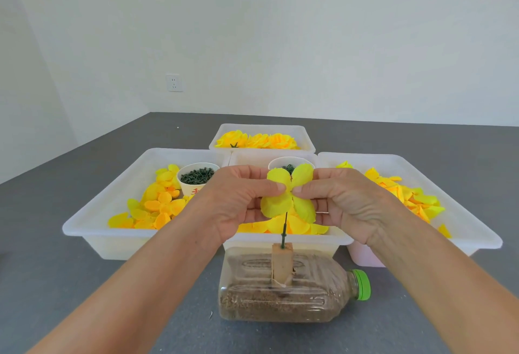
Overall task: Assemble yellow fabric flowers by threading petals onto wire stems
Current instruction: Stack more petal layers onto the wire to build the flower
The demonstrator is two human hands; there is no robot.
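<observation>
A four-lobed yellow fabric petal piece (289, 195) sits at the top of a thin green wire stem (284, 227). The stem stands upright in a tan block (282, 262) fixed on a sand-filled plastic bottle (280, 294) lying on its side. My left hand (238, 202) pinches the petal piece from the left near its centre. My right hand (345, 202) pinches it from the right, thumb tip close to the left thumb. The stem's top end is hidden behind the petals.
Four white trays surround the work spot: left tray (92, 221) with loose yellow petals and a cup of green parts (196, 178), right tray (477, 230) with petals, middle tray (337, 238) with petals and a second cup, far tray (264, 129) with finished flowers. Grey tabletop (56, 283).
</observation>
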